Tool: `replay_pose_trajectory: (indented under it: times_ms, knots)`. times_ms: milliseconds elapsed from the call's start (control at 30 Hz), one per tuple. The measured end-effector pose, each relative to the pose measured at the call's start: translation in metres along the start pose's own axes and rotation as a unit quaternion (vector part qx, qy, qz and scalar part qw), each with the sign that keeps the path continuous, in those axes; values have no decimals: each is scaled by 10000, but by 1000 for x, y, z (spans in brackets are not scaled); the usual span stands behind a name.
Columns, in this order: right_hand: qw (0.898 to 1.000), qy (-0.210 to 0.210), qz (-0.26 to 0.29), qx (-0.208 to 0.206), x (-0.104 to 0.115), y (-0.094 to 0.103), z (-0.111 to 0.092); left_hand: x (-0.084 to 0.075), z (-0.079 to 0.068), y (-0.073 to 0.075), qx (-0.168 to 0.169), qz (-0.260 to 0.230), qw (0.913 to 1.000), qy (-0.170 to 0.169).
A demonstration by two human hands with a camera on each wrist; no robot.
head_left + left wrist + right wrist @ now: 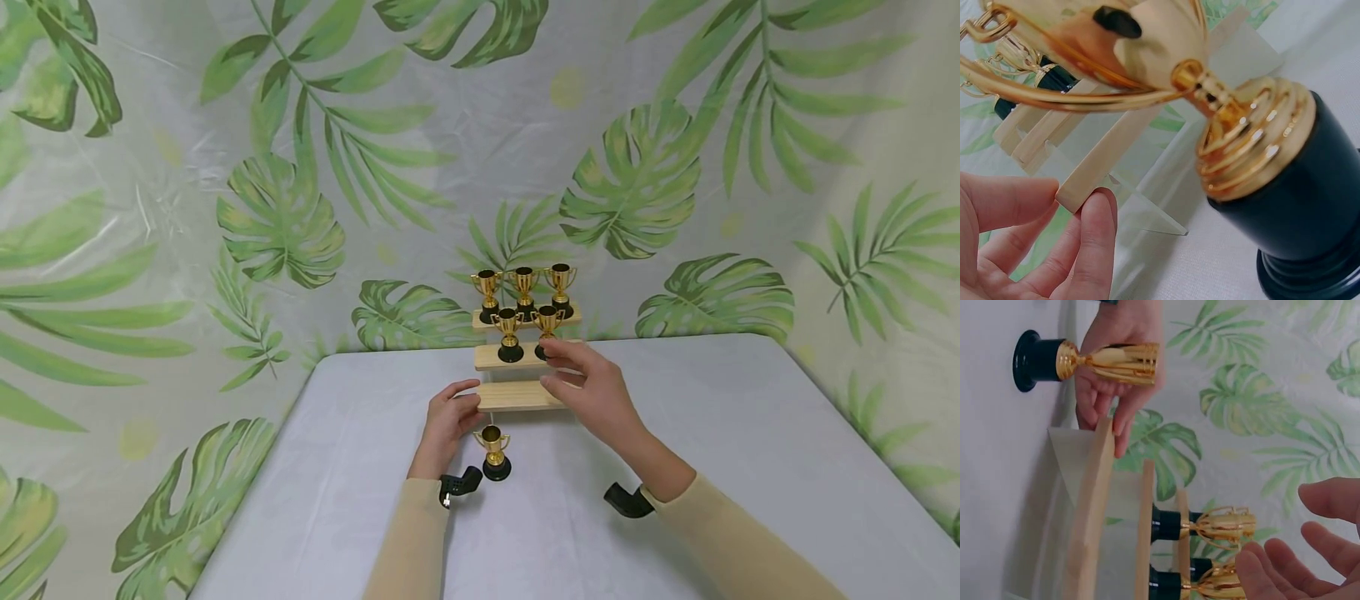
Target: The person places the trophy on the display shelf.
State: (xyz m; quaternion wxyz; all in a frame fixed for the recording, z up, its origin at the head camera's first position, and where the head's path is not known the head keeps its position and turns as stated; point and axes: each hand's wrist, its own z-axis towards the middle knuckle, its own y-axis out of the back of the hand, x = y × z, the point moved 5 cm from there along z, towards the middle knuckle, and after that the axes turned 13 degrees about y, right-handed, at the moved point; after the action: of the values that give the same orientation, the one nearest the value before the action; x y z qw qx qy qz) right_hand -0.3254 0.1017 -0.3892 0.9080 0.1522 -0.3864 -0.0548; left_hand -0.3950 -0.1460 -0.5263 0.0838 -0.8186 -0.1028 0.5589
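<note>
A three-step wooden display shelf stands on the table. My left hand (441,429) pinches the left end of its lowest board (517,397) between thumb and fingers. My right hand (600,400) is near the right side, thumb and fingers apart, with fingertips overlapping the right gold trophy cup (548,319) on the middle board (492,358). Another trophy (509,333) stands on the left of that board. Upright on the table in front of the shelf, near my left wrist, is a single trophy (494,454) with a black base, large in the left wrist view.
On the top board (479,320) three more gold trophies (524,287) stand in a row. Clear side panels (1154,209) support the boards. A leaf-patterned curtain (487,125) hangs behind the white-covered table (360,433).
</note>
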Motion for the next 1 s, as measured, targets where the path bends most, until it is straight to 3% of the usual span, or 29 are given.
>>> replay_pose_trajectory:
  times_ms: [433,1000]
  knots:
    - [9995,-233,-193,67,-10,-14,-15,1,1,-1,24,-17,10000,-3]
    - [9987,-243,64,436,-8,-42,-27,-1,1,0,0,-50,10000,-35]
